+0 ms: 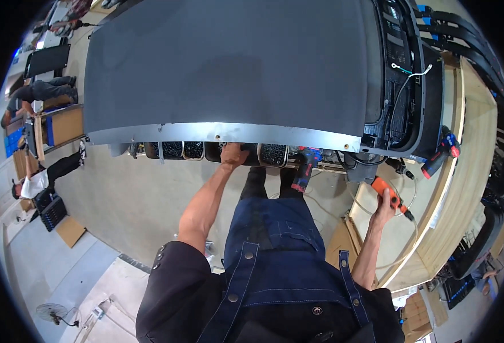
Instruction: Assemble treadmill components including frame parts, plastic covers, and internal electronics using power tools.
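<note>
My left hand (235,154) reaches into a dark bin (213,152) in the row below the panel's front edge. Its fingertips are hidden, so I cannot tell whether they hold anything. Closed around an orange air tool (382,187) is my right hand (385,209), low at the right; a pale hose (416,231) runs from the tool's black end. Right of my left hand stands a bin of small black parts (273,154). A blue and black cordless driver (305,167) hangs beside that bin.
A large dark grey panel (223,68) with a metal front strip (223,132) spans the space ahead. Black framework (403,86) with loose wires adjoins it. Another cordless driver (443,151) lies by a wooden crate (454,188) at right. People stand at far left.
</note>
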Demonstrator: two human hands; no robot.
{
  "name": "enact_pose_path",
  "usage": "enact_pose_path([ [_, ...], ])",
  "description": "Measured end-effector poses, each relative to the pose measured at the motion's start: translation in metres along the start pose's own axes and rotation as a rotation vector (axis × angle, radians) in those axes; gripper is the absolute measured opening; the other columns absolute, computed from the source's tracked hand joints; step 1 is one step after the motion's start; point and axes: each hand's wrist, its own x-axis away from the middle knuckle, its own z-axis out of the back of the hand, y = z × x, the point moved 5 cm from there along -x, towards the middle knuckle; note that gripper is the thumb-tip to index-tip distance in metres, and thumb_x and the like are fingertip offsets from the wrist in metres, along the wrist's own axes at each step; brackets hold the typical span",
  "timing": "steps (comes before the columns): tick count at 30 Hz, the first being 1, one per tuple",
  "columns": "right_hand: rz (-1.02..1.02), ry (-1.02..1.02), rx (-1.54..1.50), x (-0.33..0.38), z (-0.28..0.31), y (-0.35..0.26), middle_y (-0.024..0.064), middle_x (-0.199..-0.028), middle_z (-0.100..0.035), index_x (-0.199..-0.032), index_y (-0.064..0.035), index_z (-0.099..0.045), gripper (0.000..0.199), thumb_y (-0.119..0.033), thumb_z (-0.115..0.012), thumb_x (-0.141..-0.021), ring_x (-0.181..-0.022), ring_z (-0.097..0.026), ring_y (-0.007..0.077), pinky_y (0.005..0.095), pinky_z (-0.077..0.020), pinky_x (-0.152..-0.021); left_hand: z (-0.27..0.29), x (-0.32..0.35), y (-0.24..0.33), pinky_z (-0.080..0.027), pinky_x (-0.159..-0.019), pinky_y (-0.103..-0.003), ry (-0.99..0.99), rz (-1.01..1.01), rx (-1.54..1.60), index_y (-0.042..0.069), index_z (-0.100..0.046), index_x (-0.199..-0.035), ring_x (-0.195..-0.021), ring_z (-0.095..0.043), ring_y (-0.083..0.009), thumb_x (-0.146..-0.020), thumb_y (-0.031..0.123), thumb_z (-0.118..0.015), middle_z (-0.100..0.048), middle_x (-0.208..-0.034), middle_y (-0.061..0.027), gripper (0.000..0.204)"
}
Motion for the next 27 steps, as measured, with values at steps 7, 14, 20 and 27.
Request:
enact_pose_path([
  [7,-0.137,0.085,-0.499,0.072,0.036,-0.025,0.01,-0.126,-0.065,-0.131,-0.0046,-0.056,0.062,-0.05,-0.072,-0.093,-0.108,-0.066,0.0219,0.0371,-0.0563,-0.094,0.006,-0.002,-0.026,-0.054,-0.088,-0.042,-0.074,-0.188,0.438,0.007,-0.064,-0.11,-0.095,-0.068,-0.0339,-0.08,0.007,-0.076,-0.069,-0.101,-0.0135,0.032],
  [14,-0.187,-0.072,-0.823,0.148,-0.022,-0.081,0.0066,-0.107,-0.071,-0.127,-0.0124,-0.063,0.06,-0.058,-0.072,-0.088,-0.098,-0.068,0.0231,0.0348,-0.058,-0.081,0.021,0.008,-0.054,-0.059,-0.081,-0.031,-0.443,-0.011,1.172,0.007,-0.063,-0.124,-0.088,-0.064,-0.0132,-0.097,0.001,-0.06,-0.064,-0.103,-0.0053,0.028],
  [20,-0.455,-0.318,-1.357,0.185,-0.046,-0.137,0.0246,-0.121,-0.064,-0.108,0.005,-0.062,0.05,-0.032,-0.085,-0.084,-0.111,-0.066,0.0345,0.0453,-0.055,-0.1,0.036,0.021,-0.058,-0.058,-0.088,-0.033,-0.68,0.038,1.398,0.01,-0.059,-0.136,-0.095,-0.066,-0.0156,-0.103,0.005,-0.05,-0.065,-0.104,-0.0047,0.035],
  [27,0.053,-0.392,-0.953,0.249,-0.06,-0.193,0.0243,-0.131,-0.063,-0.112,0.0057,-0.059,0.037,-0.018,-0.077,-0.09,-0.115,-0.064,0.0345,0.0476,-0.053,-0.1,0.037,0.021,-0.063,-0.058,-0.088,-0.032,-0.701,0.026,1.4,0.009,-0.056,-0.139,-0.095,-0.066,-0.016,-0.103,0.004,-0.046,-0.065,-0.108,-0.0061,0.038],
])
